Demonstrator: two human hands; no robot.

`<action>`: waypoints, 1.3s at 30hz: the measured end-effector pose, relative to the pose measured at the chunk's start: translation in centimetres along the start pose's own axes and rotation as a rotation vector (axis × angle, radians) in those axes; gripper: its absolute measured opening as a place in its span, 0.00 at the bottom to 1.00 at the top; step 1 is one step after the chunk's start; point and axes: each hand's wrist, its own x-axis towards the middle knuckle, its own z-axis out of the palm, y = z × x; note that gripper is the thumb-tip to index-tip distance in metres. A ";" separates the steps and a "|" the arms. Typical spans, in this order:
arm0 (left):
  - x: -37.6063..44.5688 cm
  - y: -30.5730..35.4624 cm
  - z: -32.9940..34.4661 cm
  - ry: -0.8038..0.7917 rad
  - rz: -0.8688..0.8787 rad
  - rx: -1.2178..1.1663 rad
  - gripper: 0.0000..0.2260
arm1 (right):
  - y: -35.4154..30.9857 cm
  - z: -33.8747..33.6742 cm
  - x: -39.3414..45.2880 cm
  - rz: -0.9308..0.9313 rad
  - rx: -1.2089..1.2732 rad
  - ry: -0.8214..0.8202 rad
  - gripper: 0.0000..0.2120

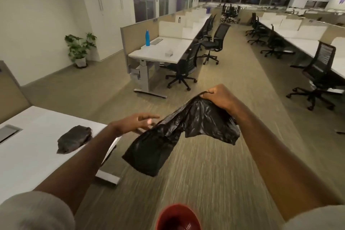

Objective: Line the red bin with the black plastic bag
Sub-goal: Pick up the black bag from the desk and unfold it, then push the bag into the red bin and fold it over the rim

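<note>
A black plastic bag (pixel 173 132) hangs crumpled in the air in front of me. My right hand (pixel 219 97) pinches its top edge, holding it up. My left hand (pixel 136 121) is at the bag's left side with fingers spread and blurred, touching or just beside the plastic; I cannot tell whether it grips. The red bin (pixel 178 217) stands on the carpet directly below, at the bottom edge of the view, its round opening facing up with only the top part visible.
A white desk (pixel 28 155) at my left carries a folded bundle of black bags (pixel 74 139). Ahead, a desk row (pixel 168 50) with a blue bottle (pixel 147 37) and black office chairs (pixel 183 69) flanks a carpeted aisle. More chairs (pixel 319 78) stand right.
</note>
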 end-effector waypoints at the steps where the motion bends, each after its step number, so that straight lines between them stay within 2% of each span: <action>1: 0.2 -1.0 0.5 -0.055 -0.046 -0.029 0.40 | 0.7 0.4 0.2 0.017 -0.003 0.020 0.15; 2: 0.4 -2.2 1.1 -0.109 -0.081 -0.065 0.40 | 1.4 0.9 0.3 0.039 -0.007 0.037 0.16; 4: 0.9 -4.8 2.5 -0.191 -0.145 -0.083 0.34 | 3.0 2.2 0.4 0.097 -0.013 0.056 0.19; 7: 1.8 -8.3 5.5 -0.201 -0.200 -0.019 0.26 | 5.5 4.6 0.2 0.192 0.025 0.059 0.17; 11: 3.0 -9.9 11.1 0.061 -0.024 -0.133 0.15 | 8.1 9.4 -0.4 0.337 0.052 -0.007 0.14; 13: 3.5 -9.3 13.7 0.176 0.109 -0.244 0.11 | 9.6 12.3 -0.7 0.413 0.021 -0.069 0.18; 14: 3.7 -8.7 14.9 0.196 0.168 -0.300 0.12 | 10.3 13.7 -1.0 0.442 0.007 -0.091 0.20; 17: 4.0 -7.5 18.3 0.151 0.292 -0.382 0.25 | 12.3 17.7 -1.6 0.494 -0.035 -0.139 0.21; 19: 4.4 -8.2 20.3 0.137 0.355 -0.242 0.26 | 13.6 20.0 -2.0 0.526 -0.058 -0.164 0.15; 21: 4.6 -9.9 22.2 0.173 0.364 0.007 0.27 | 15.0 22.3 -2.1 0.562 -0.109 -0.180 0.11; 24: 5.8 -13.1 24.7 0.314 0.364 0.411 0.30 | 17.3 26.0 -1.7 0.590 -0.182 -0.225 0.14; 26: 7.0 -15.7 26.0 0.303 0.370 0.449 0.19 | 19.0 28.4 -1.7 0.591 -0.235 -0.273 0.15; 28: 8.1 -18.6 26.9 0.229 0.330 0.291 0.07 | 21.0 30.8 -2.0 0.589 -0.281 -0.342 0.15; 31: 9.5 -23.2 28.5 0.198 0.258 0.027 0.06 | 24.1 34.0 -2.9 0.578 -0.368 -0.457 0.13; 35: 12.2 -28.1 30.1 0.136 0.135 -0.251 0.07 | 28.1 37.2 -3.6 0.566 -0.417 -0.533 0.13; 39: 14.7 -31.7 30.9 0.017 0.108 -0.309 0.05 | 31.8 39.7 -3.9 0.527 -0.518 -0.655 0.11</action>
